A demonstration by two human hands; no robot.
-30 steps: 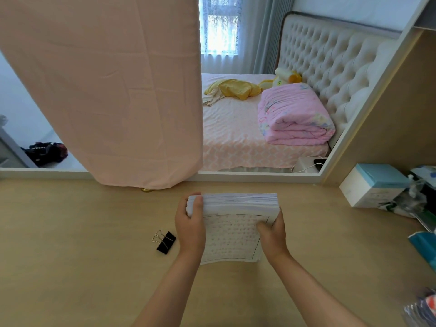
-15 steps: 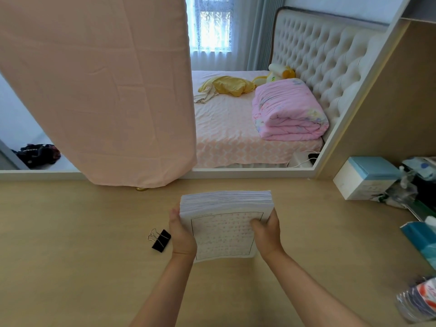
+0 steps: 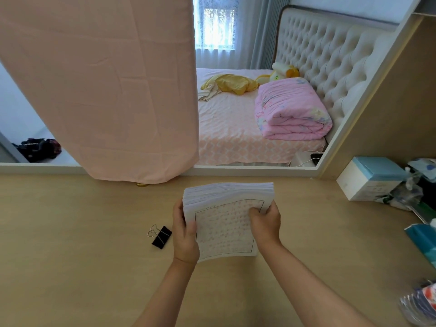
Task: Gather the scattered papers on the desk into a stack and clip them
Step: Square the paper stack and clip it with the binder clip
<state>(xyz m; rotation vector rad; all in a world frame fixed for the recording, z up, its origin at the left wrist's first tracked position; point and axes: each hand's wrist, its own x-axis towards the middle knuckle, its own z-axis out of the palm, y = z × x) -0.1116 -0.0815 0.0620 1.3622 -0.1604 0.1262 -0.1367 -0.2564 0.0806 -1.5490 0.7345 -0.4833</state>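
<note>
White paper stack (image 3: 226,223) at frame centre, gripped at its sides by left hand (image 3: 185,234) and right hand (image 3: 265,224), fingers curled tight; binder clip (image 3: 160,236) lies lower left on the counter (image 3: 70,256).

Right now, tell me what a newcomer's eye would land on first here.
First, the thick stack of white printed papers held upright at the centre of the pale wooden desk, gripped by the left hand and right hand. Next, the black binder clip lying just left of them.
</note>
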